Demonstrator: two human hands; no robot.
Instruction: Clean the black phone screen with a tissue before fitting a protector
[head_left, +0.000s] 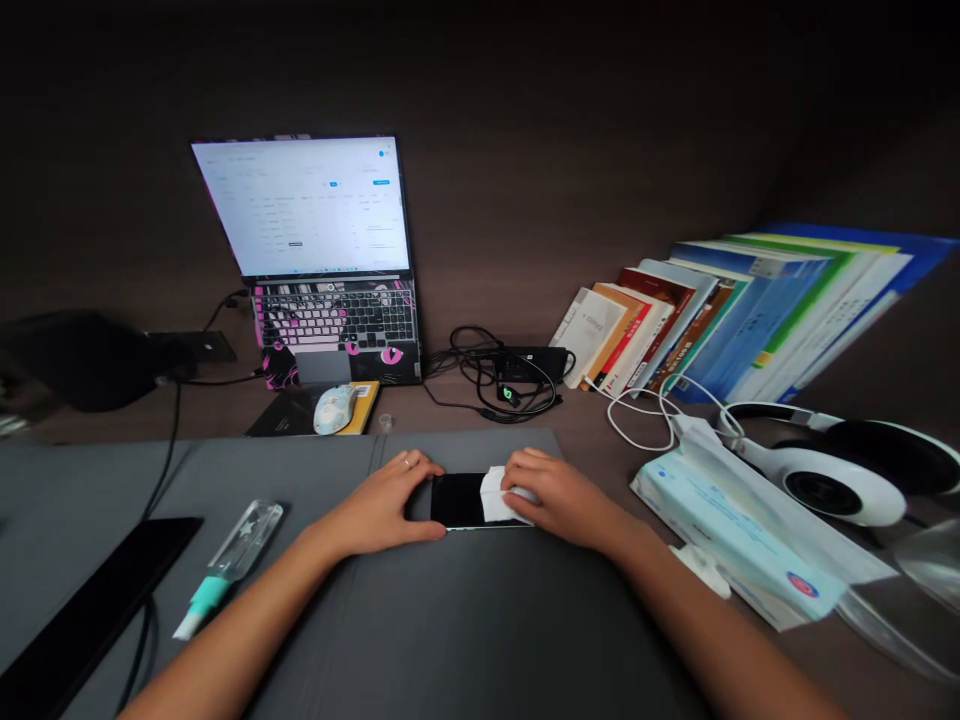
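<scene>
A black phone (459, 498) lies flat on a grey desk mat (465, 620) in the middle. My left hand (382, 500) curls round the phone's left end, thumb along its near edge, holding it still. My right hand (559, 495) presses a small folded white wipe (495, 493) onto the right part of the dark screen, fingers closed over it.
An open laptop (315, 260) stands at the back, with a mouse (334, 408) and tangled black cables (502, 380) beside it. A spray bottle (232, 560) lies at the left, near a dark tablet (82, 610). A tissue pack (742, 530), white headphones (832, 470) and leaning books (720, 310) fill the right.
</scene>
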